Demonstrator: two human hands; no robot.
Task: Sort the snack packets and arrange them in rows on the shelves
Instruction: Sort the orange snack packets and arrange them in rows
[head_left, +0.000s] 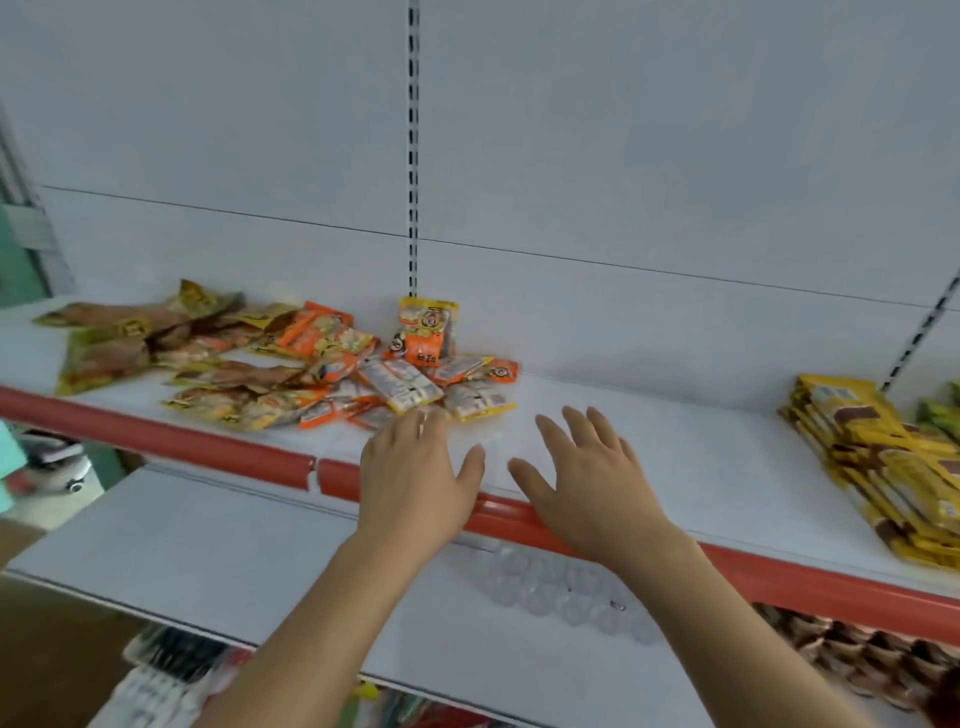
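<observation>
Both hands reach over the shelf's red front rail (831, 582) with fingers spread and relaxed, holding nothing. The left hand (415, 467) has its fingertips at the near edge of the loose pile of snack packets (332, 369), touching or just short of a pale packet (480, 400); blur hides which. The right hand (582, 467) hovers over bare white shelf (649, 431), just beside the pile's right end.

The pile lies left of centre on this shelf: orange packets (322, 332) in the middle, brown-and-yellow ones (114, 332) to the left, all flat and overlapping at odd angles. One orange packet (426, 332) stands upright against the back panel (623, 156). At the far right a stack of yellow packets (883, 467) already lies in order, well apart from the pile.

These look like small foil or plastic sachets: light, thin, soft and probably slick, so they should slide over one another easily and buckle if squeezed in the middle. A pinch at a sealed edge, or a flat palm sweeping several together, seems the safest hold. The leaning packet would likely topple at a nudge.

On the lower shelf (208, 561), clear round plastic pieces (550, 587) sit below the wrists.
</observation>
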